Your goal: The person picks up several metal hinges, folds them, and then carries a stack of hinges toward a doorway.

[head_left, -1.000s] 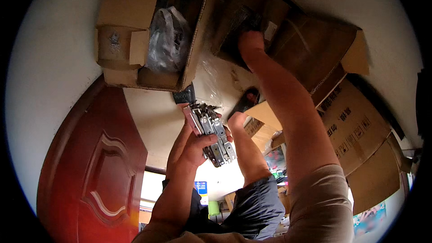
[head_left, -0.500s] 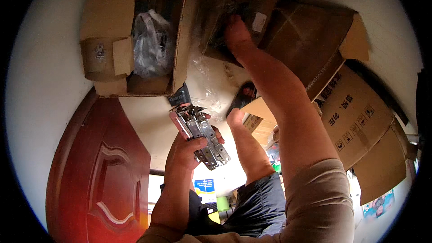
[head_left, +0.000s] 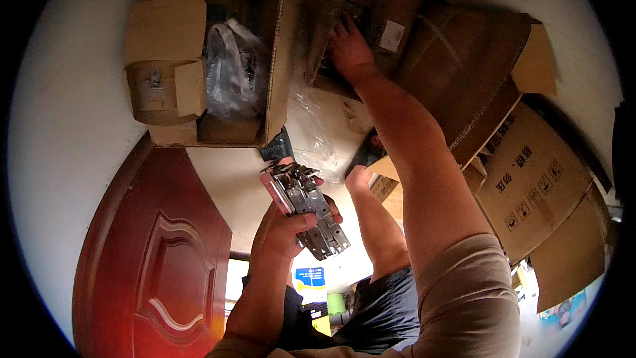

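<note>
My left hand is closed round a bundle of silvery metal fittings, long pieces with holes and notched ends, stacked side by side. A flat reddish strip shows along the bundle's left side. My right arm stretches forward, and my right hand is inside a dark cardboard box. Its fingers look extended and a little apart over the shadowed contents, which I cannot make out. Nothing shows in its grasp. A white label lies just right of that hand.
At the far left an open cardboard box holds clear plastic bags. A red panelled door stands on the left. Printed cartons lean at the right. Clear plastic film and a black packet lie on the pale floor between.
The view has shifted slightly, so most things sit a little right and lower. My right hand's fingers show more spread inside the dark box. My left hand keeps its hold on the metal fittings.
</note>
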A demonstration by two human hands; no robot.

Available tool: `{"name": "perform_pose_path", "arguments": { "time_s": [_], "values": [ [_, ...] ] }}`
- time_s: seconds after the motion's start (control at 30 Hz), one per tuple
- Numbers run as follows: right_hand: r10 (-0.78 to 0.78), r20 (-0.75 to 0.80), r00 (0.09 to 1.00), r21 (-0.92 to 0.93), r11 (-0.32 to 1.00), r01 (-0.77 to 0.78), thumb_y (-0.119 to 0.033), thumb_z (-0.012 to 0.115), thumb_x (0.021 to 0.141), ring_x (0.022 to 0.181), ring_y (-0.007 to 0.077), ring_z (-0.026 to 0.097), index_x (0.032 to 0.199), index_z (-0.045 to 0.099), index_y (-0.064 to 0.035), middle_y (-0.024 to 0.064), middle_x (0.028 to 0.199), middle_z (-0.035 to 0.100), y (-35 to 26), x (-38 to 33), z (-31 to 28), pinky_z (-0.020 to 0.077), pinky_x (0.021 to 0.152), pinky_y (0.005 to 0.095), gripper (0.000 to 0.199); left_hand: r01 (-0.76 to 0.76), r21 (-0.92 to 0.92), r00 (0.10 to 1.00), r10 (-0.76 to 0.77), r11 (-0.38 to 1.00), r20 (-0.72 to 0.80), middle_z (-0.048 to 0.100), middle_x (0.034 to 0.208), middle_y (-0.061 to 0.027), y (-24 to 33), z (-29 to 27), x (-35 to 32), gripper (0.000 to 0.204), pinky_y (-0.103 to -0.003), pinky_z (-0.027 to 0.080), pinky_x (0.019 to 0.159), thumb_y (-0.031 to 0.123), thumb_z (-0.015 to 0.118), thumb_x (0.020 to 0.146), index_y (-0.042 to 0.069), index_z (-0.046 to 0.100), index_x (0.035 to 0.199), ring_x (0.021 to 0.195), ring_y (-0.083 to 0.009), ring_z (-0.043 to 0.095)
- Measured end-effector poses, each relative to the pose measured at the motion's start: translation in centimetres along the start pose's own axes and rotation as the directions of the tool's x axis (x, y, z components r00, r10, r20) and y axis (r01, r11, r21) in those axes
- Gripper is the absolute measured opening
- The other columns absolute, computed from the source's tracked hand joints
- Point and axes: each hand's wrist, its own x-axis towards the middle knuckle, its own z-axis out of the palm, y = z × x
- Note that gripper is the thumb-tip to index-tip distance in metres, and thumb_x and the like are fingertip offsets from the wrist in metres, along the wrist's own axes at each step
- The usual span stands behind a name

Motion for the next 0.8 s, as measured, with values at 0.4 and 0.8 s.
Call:
{"name": "perform_pose_path", "arguments": {
  "time_s": [0.4, 0.8],
  "values": [
    [0.017, -0.102, 0.995, 0.052, 0.999, -0.012, -0.013, 0.058, 0.099, 0.146, 0.0293, 0.044, 0.145, 0.062, -0.0125, 0.0098, 0.153, 0.055, 1.1, 2.6, 5.7, 0.0331, 0.126, 0.0417, 0.046, -0.001, 0.008, 0.999, 0.002, 1.0, -0.037, 0.072, 0.109, -0.0212, 0.7, 0.9, -0.2, 0.085, -0.05, 0.061, 0.09, 0.013, 0.084, 0.074, 0.005, 0.045, 0.148, 0.102, -0.0375, 0.074],
    [-0.054, -0.173, 0.983, 0.053, 0.997, 0.064, -0.015, 0.066, 0.093, 0.105, 0.031, 0.067, 0.122, 0.067, -0.0067, 0.0138, 0.113, 0.069, 3.7, -1.2, -0.7, 0.0503, 0.099, 0.0448, 0.031, -0.04, 0.073, 0.999, 0.041, 0.997, -0.013, 0.073, 0.107, -0.0203, 0.5, 0.9, -0.6, 0.082, -0.048, 0.061, 0.089, 0.021, 0.082, 0.074, 0.006, 0.046, 0.147, 0.101, -0.0363, 0.074]
  ]
}}
